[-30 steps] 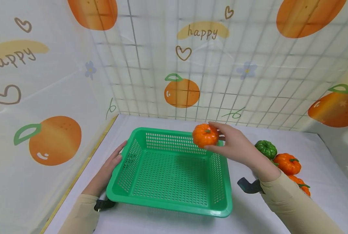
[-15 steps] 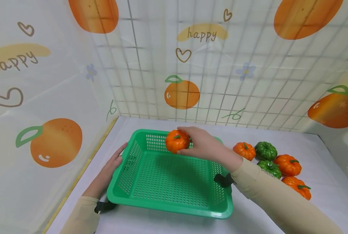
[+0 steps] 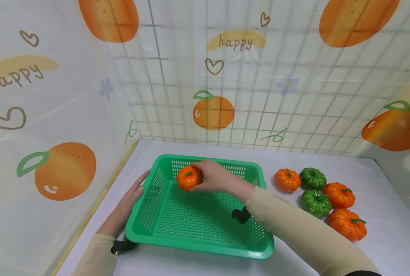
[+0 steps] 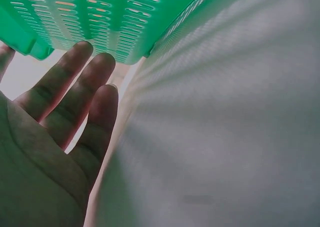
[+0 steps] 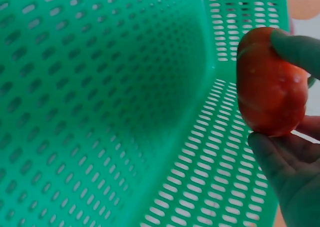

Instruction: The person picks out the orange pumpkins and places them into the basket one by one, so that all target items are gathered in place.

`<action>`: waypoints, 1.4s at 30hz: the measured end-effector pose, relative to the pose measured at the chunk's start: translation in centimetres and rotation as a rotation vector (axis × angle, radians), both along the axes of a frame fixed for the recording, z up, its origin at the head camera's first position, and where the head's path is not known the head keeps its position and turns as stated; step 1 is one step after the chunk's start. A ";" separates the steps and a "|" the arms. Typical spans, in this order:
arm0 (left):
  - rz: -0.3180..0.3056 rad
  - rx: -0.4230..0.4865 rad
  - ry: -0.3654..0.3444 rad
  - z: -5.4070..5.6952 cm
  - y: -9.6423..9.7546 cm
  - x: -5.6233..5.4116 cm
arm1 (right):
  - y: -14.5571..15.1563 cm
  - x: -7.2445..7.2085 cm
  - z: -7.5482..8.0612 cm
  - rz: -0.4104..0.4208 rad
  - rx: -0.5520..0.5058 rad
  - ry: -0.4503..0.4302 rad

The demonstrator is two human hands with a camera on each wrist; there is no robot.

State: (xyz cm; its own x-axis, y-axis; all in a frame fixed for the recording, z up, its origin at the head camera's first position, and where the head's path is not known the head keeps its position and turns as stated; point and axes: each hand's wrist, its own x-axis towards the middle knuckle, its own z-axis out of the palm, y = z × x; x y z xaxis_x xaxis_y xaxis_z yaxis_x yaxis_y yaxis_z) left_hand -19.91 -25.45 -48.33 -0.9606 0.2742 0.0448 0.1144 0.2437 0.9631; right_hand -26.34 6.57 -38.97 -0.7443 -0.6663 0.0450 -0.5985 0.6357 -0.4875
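Note:
A small orange pumpkin with a green stem is pinched between the thumb and fingers of my right hand. It hangs inside the green basket, toward the back left corner. In the right wrist view the pumpkin shows from the side, with perforated basket walls around it. My left hand rests along the outside of the basket's left wall, its fingers straight. From the left wrist view, those fingers are extended close to the slotted green wall.
Right of the basket lie an orange pumpkin, two green pumpkins and two more orange pumpkins in a cluster on the white tabletop. A printed curtain over a wire grid stands behind the table.
My right hand has carried the orange pumpkin left and lower, from over the basket's right rear rim to its back left. The left hand stays at the basket's side.

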 end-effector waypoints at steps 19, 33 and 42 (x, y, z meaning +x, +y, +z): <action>-0.060 0.133 0.003 -0.1 0.4 -1.2 | -3.1 -1.0 -3.3 -0.031 0.091 -0.010; -0.024 0.032 -0.003 -0.1 0.2 -0.5 | -3.6 -1.0 -4.6 -0.053 0.077 -0.003; -0.044 0.044 0.032 0.0 0.3 -0.5 | -3.9 -1.0 -5.2 -0.075 0.108 0.048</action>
